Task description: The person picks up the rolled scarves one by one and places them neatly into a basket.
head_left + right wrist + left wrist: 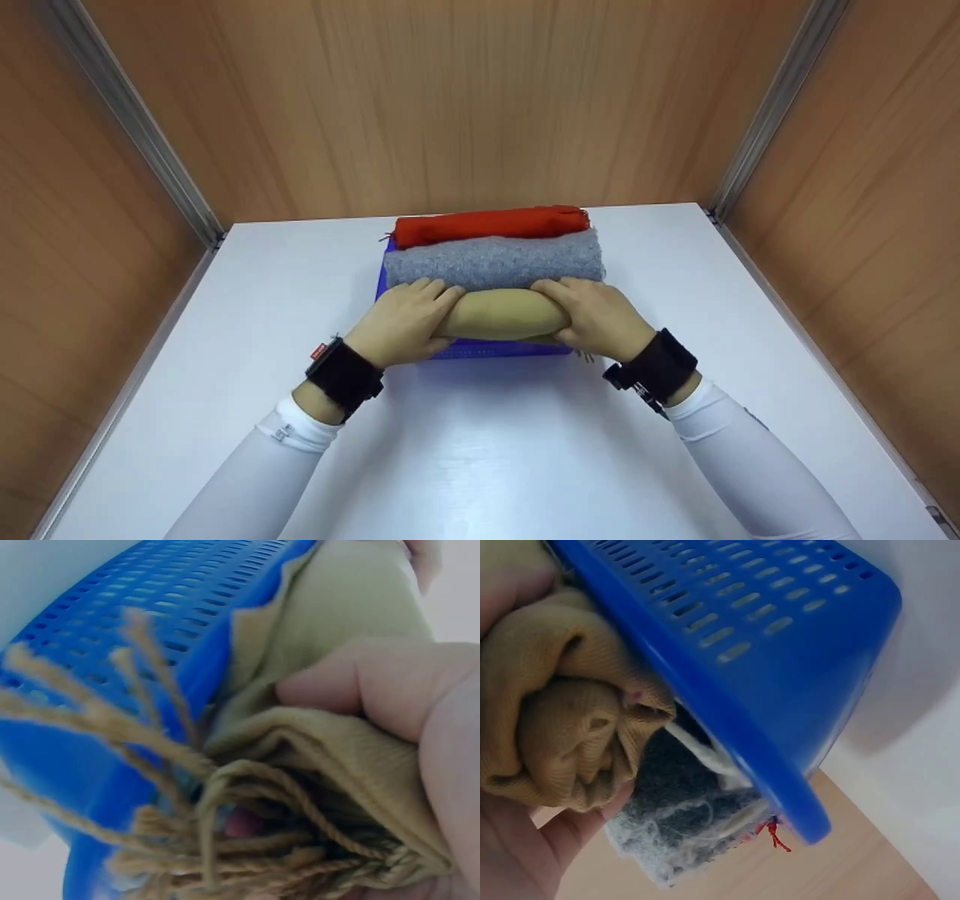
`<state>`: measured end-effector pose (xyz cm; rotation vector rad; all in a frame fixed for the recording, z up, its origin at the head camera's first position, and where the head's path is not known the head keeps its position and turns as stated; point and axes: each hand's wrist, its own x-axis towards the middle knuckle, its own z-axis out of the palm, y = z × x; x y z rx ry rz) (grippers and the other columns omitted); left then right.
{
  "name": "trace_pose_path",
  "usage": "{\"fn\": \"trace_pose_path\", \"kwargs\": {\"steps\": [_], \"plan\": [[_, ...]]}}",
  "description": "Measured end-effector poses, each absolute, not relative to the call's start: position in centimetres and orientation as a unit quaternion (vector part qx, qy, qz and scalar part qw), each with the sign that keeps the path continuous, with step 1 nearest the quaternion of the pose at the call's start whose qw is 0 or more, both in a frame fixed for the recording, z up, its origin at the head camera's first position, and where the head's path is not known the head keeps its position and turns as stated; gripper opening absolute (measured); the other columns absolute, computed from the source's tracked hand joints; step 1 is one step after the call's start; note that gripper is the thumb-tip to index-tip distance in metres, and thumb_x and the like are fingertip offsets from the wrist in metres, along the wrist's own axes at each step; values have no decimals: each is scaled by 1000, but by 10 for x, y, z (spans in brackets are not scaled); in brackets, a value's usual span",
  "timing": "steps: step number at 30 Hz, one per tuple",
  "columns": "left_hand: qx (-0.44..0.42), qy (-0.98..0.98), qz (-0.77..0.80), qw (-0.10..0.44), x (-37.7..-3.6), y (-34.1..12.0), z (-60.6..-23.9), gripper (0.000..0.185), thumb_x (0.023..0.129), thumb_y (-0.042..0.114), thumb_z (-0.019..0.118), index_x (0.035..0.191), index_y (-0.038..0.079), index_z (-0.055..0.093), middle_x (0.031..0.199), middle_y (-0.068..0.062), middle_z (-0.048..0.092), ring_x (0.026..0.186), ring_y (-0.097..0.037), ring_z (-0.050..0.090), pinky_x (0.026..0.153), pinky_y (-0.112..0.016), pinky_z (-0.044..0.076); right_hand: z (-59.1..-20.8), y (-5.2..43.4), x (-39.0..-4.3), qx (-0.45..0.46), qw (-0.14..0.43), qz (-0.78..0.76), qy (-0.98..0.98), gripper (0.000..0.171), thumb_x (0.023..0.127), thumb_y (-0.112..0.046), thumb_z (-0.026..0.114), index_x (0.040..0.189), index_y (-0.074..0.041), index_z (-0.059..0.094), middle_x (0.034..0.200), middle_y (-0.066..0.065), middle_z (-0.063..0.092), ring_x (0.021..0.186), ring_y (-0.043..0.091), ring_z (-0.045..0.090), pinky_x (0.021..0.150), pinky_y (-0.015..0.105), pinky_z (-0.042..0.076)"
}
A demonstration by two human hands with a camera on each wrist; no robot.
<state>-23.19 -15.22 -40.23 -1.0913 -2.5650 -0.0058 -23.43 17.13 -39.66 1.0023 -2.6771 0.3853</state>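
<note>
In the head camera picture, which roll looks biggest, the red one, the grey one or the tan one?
1. Grey roll, plainly the biggest.
2. Red roll.
3. Tan roll.
The last two are unsure: both hands cover the tan roll's ends, and grey hides part of the red.

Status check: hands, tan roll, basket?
Left hand and right hand grip the ends of the tan rolled scarf. Roll sits at the near edge of the blue basket, beside the grey roll and red roll. Nothing in the way.
</note>
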Motion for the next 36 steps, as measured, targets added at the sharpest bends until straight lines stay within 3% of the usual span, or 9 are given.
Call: {"fn": "trace_pose_path", "kwargs": {"steps": [6, 13, 19, 22, 25, 30, 36], "plan": [[-368, -905, 57, 204, -229, -148, -409, 65, 92, 40, 83, 142, 5, 61, 122, -16, 69, 110, -36, 68, 85, -52, 61, -407, 172, -231, 349, 166, 105, -916, 70, 78, -11, 95, 141, -8, 65, 114, 15, 72, 102, 35, 75, 82, 54, 66], [-350, -905, 89, 223, -227, -144, -417, 71, 95, 51, 78, 146, 4, 59, 124, -16, 68, 111, -35, 66, 83, -50, 60, -420, 176, -234, 371, 206, 74, -902, 76, 76, -14, 89, 145, -6, 60, 114, 15, 66, 100, 33, 69, 77, 52, 65], [-347, -910, 74, 213, -225, -144, -423, 79, 100, 64, 66, 149, 3, 58, 129, -19, 67, 116, -37, 64, 91, -53, 58, -427, 179, -234, 376, 209, 58, -901, 80, 89, -52, 84, 149, -8, 58, 116, 15, 65, 99, 31, 67, 77, 50, 63], [-349, -911, 63, 210, -225, -145, -424, 77, 105, 64, 56, 150, 3, 56, 130, -19, 66, 117, -37, 63, 92, -53, 56, -429, 179, -234, 376, 230, 58, -896, 77, 95, -62, 76, 148, -9, 60, 115, 15, 67, 98, 31, 68, 77, 49, 63], [-358, -905, 66, 221, -225, -147, -423, 69, 107, 57, 56, 151, 4, 55, 130, -19, 65, 115, -36, 61, 90, -52, 55, -431, 179, -233, 379, 268, 53, -884, 69, 96, -56, 77, 144, -9, 63, 113, 14, 69, 97, 32, 68, 77, 49, 62], [-374, -890, 81, 248, -225, -148, -424, 59, 107, 42, 64, 153, 7, 55, 134, -16, 65, 117, -35, 61, 89, -49, 55, -432, 179, -232, 374, 331, 24, -866, 61, 88, -45, 89, 134, -11, 67, 114, 15, 70, 102, 36, 69, 81, 53, 59], [-380, -874, 105, 284, -225, -148, -428, 48, 109, 33, 63, 151, 9, 57, 132, -13, 66, 114, -33, 63, 87, -46, 57, -435, 179, -233, 369, 366, -5, -854, 57, 84, -37, 94, 128, -13, 67, 113, 17, 70, 101, 38, 69, 78, 54, 58]]}}
